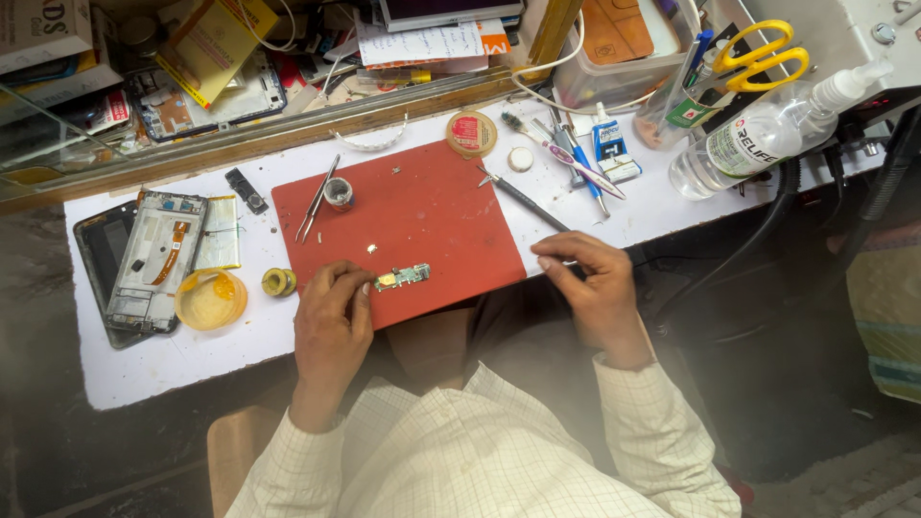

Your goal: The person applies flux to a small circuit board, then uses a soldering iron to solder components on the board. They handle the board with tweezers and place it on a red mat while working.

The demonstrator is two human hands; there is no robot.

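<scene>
The left hand (331,321) pinned a small circuit board (402,277) flat against the red mat (422,216), steadying it; the right hand (587,278) pinched a thin tool whose kind was unclear.

Person's body from above: long-sleeved cream shirt (480,451) with fine checked lines, buttoned cuffs at both wrists; both hands bare, no rings visible.

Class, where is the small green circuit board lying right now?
The circuit board lies near the red mat's front edge, touching the left hand's fingers.

Bright even daylight, soft shadows, hazy lower edges (wide-angle bend), dim floor
</scene>
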